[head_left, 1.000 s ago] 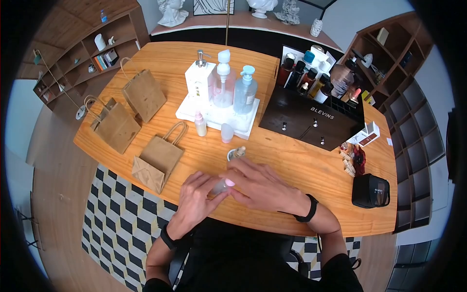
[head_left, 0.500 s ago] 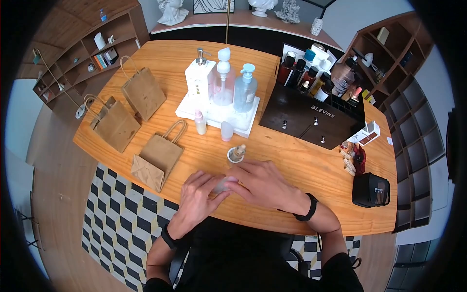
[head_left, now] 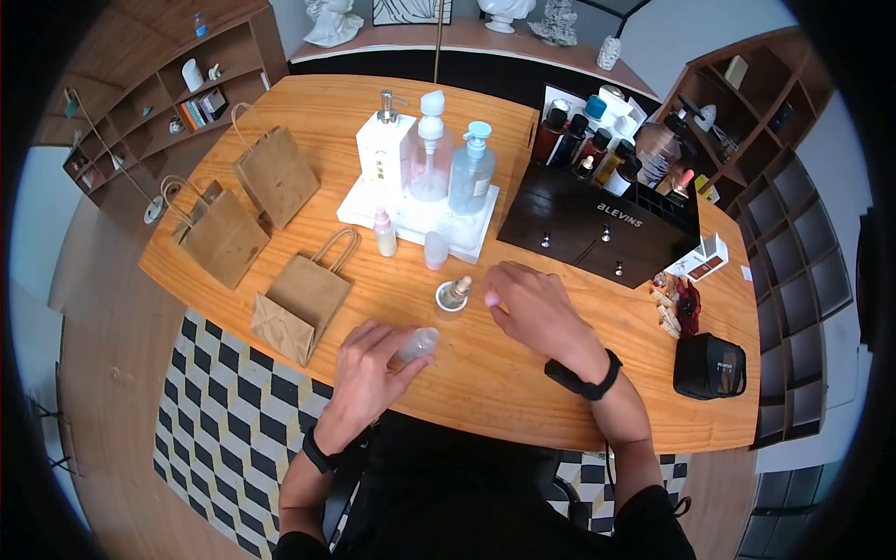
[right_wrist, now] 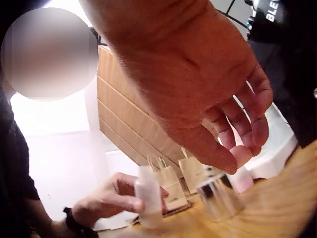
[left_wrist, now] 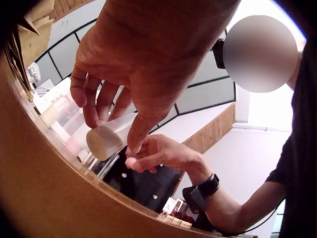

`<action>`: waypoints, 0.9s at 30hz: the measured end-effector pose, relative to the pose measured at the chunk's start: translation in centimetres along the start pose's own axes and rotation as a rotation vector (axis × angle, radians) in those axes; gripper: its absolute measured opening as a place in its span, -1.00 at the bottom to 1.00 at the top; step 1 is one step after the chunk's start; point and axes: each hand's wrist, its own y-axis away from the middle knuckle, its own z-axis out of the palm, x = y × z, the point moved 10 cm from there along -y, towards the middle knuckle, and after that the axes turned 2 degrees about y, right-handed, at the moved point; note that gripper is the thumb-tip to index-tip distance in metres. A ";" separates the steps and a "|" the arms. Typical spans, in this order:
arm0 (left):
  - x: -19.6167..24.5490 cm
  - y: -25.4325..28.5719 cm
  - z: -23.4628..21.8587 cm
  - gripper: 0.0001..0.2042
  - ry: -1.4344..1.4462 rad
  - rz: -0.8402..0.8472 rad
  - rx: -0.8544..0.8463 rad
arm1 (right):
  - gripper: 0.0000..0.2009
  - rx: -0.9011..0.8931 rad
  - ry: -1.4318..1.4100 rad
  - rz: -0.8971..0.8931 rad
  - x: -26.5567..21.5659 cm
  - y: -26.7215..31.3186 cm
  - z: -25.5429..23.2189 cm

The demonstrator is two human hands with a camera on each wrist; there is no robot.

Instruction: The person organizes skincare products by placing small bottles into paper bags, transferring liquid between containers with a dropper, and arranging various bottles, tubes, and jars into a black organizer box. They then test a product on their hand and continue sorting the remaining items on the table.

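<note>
My left hand (head_left: 364,371) grips a small translucent bottle (head_left: 418,345) over the near edge of the table, its neck pointing away and uncapped. In the left wrist view the bottle's round base (left_wrist: 104,143) shows between thumb and fingers. To the right, my right hand (head_left: 539,313) pinches a small pink cap (right_wrist: 241,155) between thumb and fingertips, apart from the bottle. Just left of that hand stands a dropper bottle (head_left: 457,291) in a small white round dish. A small clear-pink bottle (head_left: 436,250) and a slim pink-capped bottle (head_left: 385,233) stand farther back.
Brown paper bags (head_left: 299,299) stand on the left. Large pump bottles (head_left: 472,173) occupy a white tray (head_left: 359,215) at the back. A black cosmetics box (head_left: 597,219) stands back right, with a dried red flower (head_left: 689,306) and a black pouch (head_left: 711,366) at the right edge.
My hands were together at the bottle. The right hand has come away to the right with the pink cap, and the bottle's neck is now bare in the left hand.
</note>
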 end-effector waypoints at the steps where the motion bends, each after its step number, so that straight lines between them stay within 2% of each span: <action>1: 0.0 0.0 0.0 -0.63 0.000 0.003 -0.001 | -0.83 -0.052 0.005 -0.003 0.7 -0.3 1.4; 3: -0.1 -0.1 -0.1 -0.62 -0.008 -0.006 -0.002 | -0.87 -0.105 0.009 -0.007 1.6 -0.6 3.0; 6: -0.2 -0.2 -0.4 -0.63 -0.013 -0.014 0.006 | -0.82 -0.198 -0.023 -0.023 2.2 -0.3 4.1; 8: -0.4 -0.3 -0.6 -0.62 -0.015 -0.021 0.007 | -0.81 -0.064 0.013 -0.112 1.3 -0.4 2.4; 9: -0.6 -0.2 -0.7 -0.61 -0.017 -0.030 0.009 | -0.81 -0.065 0.012 -0.112 1.2 -0.6 1.9; 11: -0.9 -0.3 -0.7 -0.61 -0.020 -0.030 0.009 | -0.80 0.007 -0.236 0.054 1.3 -1.4 -0.6; 12: -1.0 -0.3 -0.7 -0.61 -0.023 -0.029 0.008 | -0.80 0.007 -0.237 0.054 1.2 -1.5 -0.3; 14: -0.8 -0.5 -0.9 -0.61 -0.024 -0.029 0.011 | -0.78 0.176 -0.381 0.009 1.1 -1.7 -1.3; 15: -0.7 -0.6 -1.0 -0.61 -0.026 -0.031 0.017 | -0.78 0.177 -0.381 0.010 1.0 -1.7 -1.2; 17: -0.8 -0.6 -1.0 -0.62 -0.025 -0.036 0.017 | -0.78 0.042 -0.428 0.082 1.4 -2.0 0.5; 21: -0.9 -0.6 -0.9 -0.64 -0.026 -0.043 0.012 | -0.81 0.054 -0.520 0.078 1.8 -2.1 1.8; 27: -0.9 -0.7 -0.6 -0.61 -0.031 -0.040 0.001 | -0.88 0.161 -0.430 -0.007 0.6 -1.8 0.4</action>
